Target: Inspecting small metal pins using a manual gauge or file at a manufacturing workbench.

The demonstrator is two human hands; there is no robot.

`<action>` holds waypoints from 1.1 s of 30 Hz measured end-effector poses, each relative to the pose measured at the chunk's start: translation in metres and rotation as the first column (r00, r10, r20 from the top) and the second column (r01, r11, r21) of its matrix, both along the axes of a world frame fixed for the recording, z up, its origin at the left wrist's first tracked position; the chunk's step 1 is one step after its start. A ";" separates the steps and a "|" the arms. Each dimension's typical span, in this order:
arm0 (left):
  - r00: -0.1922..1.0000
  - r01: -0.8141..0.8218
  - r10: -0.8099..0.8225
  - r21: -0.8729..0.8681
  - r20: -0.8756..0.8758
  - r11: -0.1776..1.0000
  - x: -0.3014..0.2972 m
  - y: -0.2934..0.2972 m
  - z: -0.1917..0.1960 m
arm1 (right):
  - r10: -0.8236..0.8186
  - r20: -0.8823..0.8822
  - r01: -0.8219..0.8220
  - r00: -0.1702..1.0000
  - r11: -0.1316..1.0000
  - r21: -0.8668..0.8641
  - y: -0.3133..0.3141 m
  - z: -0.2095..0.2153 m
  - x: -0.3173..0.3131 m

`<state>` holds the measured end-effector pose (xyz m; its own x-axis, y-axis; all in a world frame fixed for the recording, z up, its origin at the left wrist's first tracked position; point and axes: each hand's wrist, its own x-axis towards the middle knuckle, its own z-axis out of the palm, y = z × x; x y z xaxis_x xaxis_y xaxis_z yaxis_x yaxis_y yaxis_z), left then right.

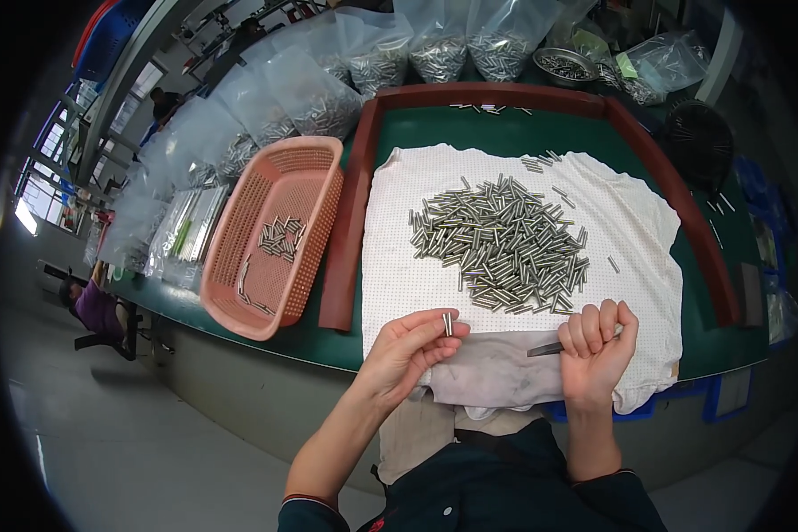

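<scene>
Between the thumb and fingers of my left hand (408, 353) is a short shiny metal pin (449, 324), held nearly upright. My right hand (597, 353) is closed around a dark, flat-bladed tool (545, 349) whose tip points left toward the pin; its handle is hidden in the fist, so I cannot tell its exact kind. Just beyond both hands lies a heap of similar metal pins (505, 244) on a white dotted cloth (390, 266). Below the hands, a greyish rag (488, 368) covers the near edge of the table.
A pink plastic basket (226, 293) with some pins inside stands left of the dark red wooden frame (350, 222). Clear bags of metal parts (439, 58) line the back and left. A metal bowl (566, 66) sits at the far right. A person (102, 310) sits farther left.
</scene>
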<state>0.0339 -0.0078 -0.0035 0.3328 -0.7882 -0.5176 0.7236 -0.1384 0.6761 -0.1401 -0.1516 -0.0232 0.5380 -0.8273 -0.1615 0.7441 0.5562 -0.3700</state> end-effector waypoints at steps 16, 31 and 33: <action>-0.656 -0.522 -0.225 -0.218 0.720 0.825 0.082 0.044 0.077 | 0.017 0.016 -0.017 1.000 1.000 0.003 0.000 -0.002 0.001; -0.491 0.256 -0.075 0.226 0.868 0.940 0.000 -0.047 -0.012 | 0.018 -0.002 -0.018 1.000 1.000 0.015 -0.002 -0.004 -0.002; -0.494 0.262 -0.065 0.220 0.867 0.940 0.001 -0.045 -0.011 | 0.018 -0.006 -0.018 1.000 1.000 0.014 -0.002 -0.003 -0.002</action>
